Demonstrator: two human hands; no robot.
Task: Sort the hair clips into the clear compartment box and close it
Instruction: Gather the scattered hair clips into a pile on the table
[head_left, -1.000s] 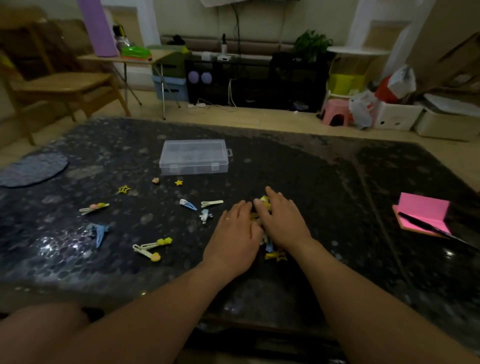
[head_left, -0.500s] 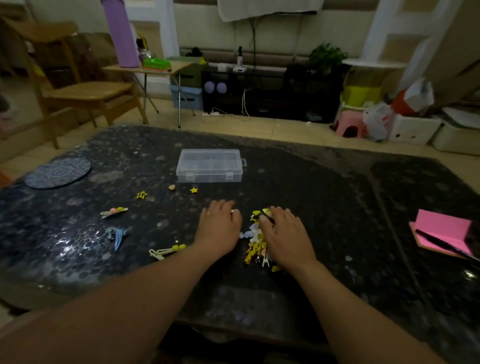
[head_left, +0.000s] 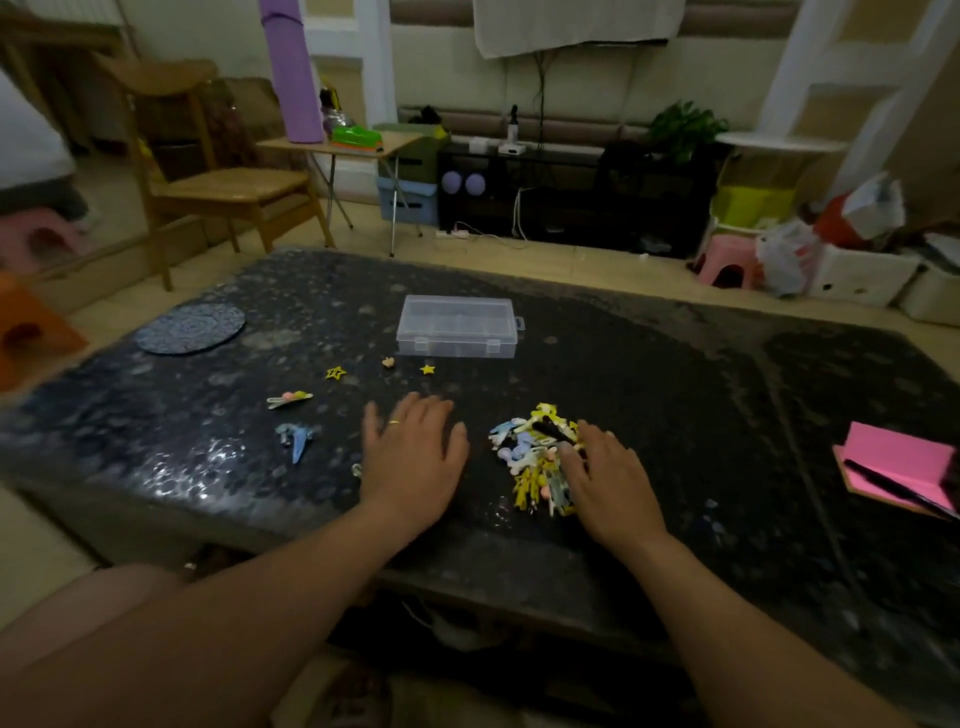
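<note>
Head view showed both hands palm down on the dark table (head_left: 675, 374). The left hand (head_left: 415, 457) lay flat with its fingers spread and straight, holding nothing. The right hand (head_left: 608, 478) rested with loosely bent fingers on the right edge of the clip pile (head_left: 535, 457), and no clip was plainly pinched. That pile, mostly yellow with some blue and white pieces, sat between the two hands, touching the right fingers and just clear of the left thumb. The box (head_left: 457, 326) stood closed, well beyond the left fingertips. Between those fingertips and the box lay a star clip (head_left: 427, 369), a small peach clip (head_left: 387, 362) and a second star (head_left: 335, 372). Left of the left fingers lay a pastel clip (head_left: 289, 399) and a blue clip (head_left: 296, 439). Far right of the right fingers sat a pink pad (head_left: 893, 462).
</note>
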